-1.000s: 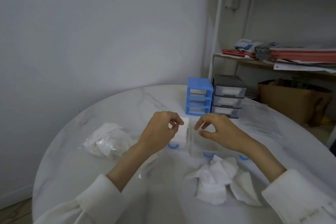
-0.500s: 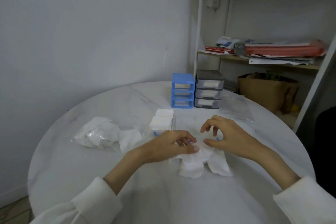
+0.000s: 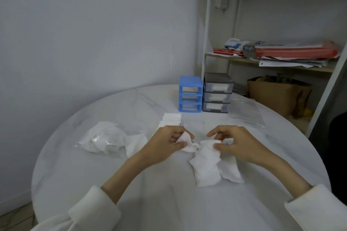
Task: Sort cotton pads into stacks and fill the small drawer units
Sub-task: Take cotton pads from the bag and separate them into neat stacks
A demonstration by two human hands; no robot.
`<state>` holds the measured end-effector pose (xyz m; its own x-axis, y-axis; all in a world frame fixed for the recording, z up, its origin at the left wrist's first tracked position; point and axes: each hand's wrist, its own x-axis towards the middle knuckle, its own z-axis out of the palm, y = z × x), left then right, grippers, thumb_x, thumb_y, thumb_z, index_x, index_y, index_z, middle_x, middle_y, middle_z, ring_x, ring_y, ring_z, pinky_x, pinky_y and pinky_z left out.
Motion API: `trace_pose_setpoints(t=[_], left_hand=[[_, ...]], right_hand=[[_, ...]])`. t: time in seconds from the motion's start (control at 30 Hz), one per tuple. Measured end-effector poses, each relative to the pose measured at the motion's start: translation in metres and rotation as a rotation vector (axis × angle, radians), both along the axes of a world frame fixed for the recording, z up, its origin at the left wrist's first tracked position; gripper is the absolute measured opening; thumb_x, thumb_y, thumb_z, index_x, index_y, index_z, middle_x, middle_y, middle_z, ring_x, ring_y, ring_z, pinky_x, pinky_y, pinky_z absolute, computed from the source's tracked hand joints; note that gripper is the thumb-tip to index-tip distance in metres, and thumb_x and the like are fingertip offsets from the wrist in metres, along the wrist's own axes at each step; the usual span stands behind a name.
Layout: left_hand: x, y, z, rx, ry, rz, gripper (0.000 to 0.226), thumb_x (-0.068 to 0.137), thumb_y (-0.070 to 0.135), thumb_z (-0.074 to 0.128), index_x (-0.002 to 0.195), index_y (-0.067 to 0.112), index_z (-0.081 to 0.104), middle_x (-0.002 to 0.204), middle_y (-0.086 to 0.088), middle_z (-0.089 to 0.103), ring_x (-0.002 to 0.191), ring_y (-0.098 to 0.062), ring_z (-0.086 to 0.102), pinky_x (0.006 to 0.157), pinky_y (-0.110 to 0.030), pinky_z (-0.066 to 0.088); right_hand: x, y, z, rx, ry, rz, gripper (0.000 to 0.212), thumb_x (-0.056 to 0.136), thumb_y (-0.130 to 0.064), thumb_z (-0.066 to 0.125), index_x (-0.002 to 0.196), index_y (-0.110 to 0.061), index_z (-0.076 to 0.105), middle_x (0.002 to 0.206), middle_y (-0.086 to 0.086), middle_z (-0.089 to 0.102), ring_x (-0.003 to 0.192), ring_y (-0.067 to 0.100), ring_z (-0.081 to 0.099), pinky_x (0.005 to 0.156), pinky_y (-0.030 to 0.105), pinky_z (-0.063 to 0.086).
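Note:
Over the middle of the round white table (image 3: 78,170), my left hand (image 3: 167,142) pinches a crumpled white cotton pad (image 3: 185,141). My right hand (image 3: 234,142) pinches the top edge of another cotton pad (image 3: 206,163) that hangs down onto the table, with one more pad (image 3: 231,171) lying under it. A neat stack of pads (image 3: 170,121) lies just beyond my left hand. At the far side stand a blue drawer unit (image 3: 190,96) and a grey drawer unit (image 3: 217,93) holding white pads.
A crumpled clear bag with white pads (image 3: 105,139) lies at the left. An empty clear plastic bag (image 3: 244,112) lies at the right near the grey unit. Behind the table stand a shelf (image 3: 262,62) with papers and a brown paper bag (image 3: 277,93).
Both hands dropped from the pad stack to the loose pile near me. My left hand has picked up one pad, and my right hand has taken hold of another.

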<state>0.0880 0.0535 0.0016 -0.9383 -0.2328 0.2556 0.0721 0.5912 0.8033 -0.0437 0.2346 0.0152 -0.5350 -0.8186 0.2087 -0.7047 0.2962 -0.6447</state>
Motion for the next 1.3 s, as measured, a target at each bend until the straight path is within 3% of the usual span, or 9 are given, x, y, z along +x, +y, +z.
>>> trace_pose_setpoints(t=[0.13,0.33,0.5,0.67,0.73,0.83,1.07,1.2,1.3], left_hand=[[-0.009,-0.005,0.002,0.159,0.098,0.116,0.013,0.088,0.002,0.061,0.098,-0.006,0.063,0.09,-0.008,0.072,0.081,-0.014,0.068,0.076,-0.026,0.055],[-0.025,-0.005,0.015,0.482,0.271,0.227,0.018,0.092,-0.003,0.052,0.102,0.008,0.042,0.09,-0.012,0.064,0.078,-0.019,0.066,0.064,-0.022,0.057],[-0.032,-0.008,0.013,0.473,0.399,0.223,0.032,0.092,-0.01,0.045,0.091,0.02,0.032,0.094,-0.018,0.065,0.072,-0.029,0.069,0.064,-0.032,0.058],[-0.036,-0.012,0.006,0.447,0.425,0.227,0.031,0.09,-0.015,0.042,0.07,0.009,0.048,0.08,-0.018,0.058,0.071,-0.023,0.067,0.066,-0.03,0.057],[-0.036,-0.013,0.004,0.483,0.4,0.203,0.034,0.088,-0.016,0.044,0.065,0.006,0.056,0.077,-0.014,0.06,0.072,-0.021,0.067,0.067,-0.025,0.055],[-0.035,-0.012,0.001,0.473,0.353,0.197,0.029,0.088,-0.01,0.051,0.078,0.013,0.067,0.077,-0.005,0.068,0.073,-0.013,0.065,0.069,-0.021,0.052],[-0.033,-0.003,0.004,0.532,0.282,0.132,0.027,0.095,-0.004,0.041,0.107,0.005,0.064,0.094,-0.005,0.067,0.088,-0.013,0.064,0.075,-0.019,0.053],[-0.031,0.001,0.007,0.691,0.285,0.166,0.033,0.096,0.002,0.04,0.087,0.017,0.068,0.081,0.005,0.071,0.079,-0.009,0.066,0.068,-0.017,0.054],[-0.032,0.002,0.008,0.732,0.267,0.203,0.026,0.099,0.016,0.04,0.094,0.013,0.065,0.089,-0.002,0.068,0.082,-0.013,0.065,0.068,-0.019,0.055]], right_hand=[[-0.001,-0.006,0.007,-0.166,-0.138,0.019,0.025,0.087,-0.004,0.06,0.098,-0.026,0.058,0.092,0.003,0.057,0.062,0.006,0.057,0.058,0.012,0.043],[-0.013,-0.029,0.015,-0.33,-0.043,-0.032,0.037,0.09,0.004,0.051,0.07,-0.026,0.06,0.084,-0.008,0.062,0.079,0.01,0.057,0.071,0.018,0.042],[-0.019,-0.05,0.023,-0.498,-0.217,-0.047,0.027,0.087,0.0,0.058,0.078,-0.025,0.068,0.094,-0.014,0.065,0.082,0.001,0.06,0.069,0.015,0.044],[-0.011,-0.063,0.021,-0.689,-0.369,0.037,0.018,0.082,-0.003,0.065,0.079,-0.02,0.068,0.079,-0.015,0.067,0.073,0.002,0.057,0.069,0.015,0.047],[-0.009,-0.066,0.016,-0.687,-0.4,0.092,0.019,0.081,0.001,0.064,0.081,-0.018,0.067,0.086,-0.012,0.068,0.079,0.003,0.061,0.073,0.017,0.05],[-0.006,-0.07,0.01,-0.624,-0.377,0.128,0.021,0.081,0.004,0.063,0.082,-0.017,0.068,0.084,-0.011,0.069,0.074,-0.001,0.06,0.067,0.013,0.05],[-0.006,-0.072,0.004,-0.572,-0.296,0.091,0.023,0.083,-0.001,0.064,0.085,-0.023,0.068,0.094,-0.008,0.067,0.08,0.002,0.059,0.067,0.014,0.05],[-0.008,-0.072,-0.003,-0.542,-0.264,0.047,0.024,0.084,-0.009,0.066,0.085,-0.033,0.07,0.095,-0.008,0.069,0.088,0.015,0.06,0.073,0.028,0.051],[-0.009,-0.071,-0.005,-0.531,-0.264,0.044,0.024,0.083,-0.009,0.067,0.085,-0.033,0.07,0.096,-0.008,0.068,0.089,0.017,0.06,0.072,0.027,0.051]])
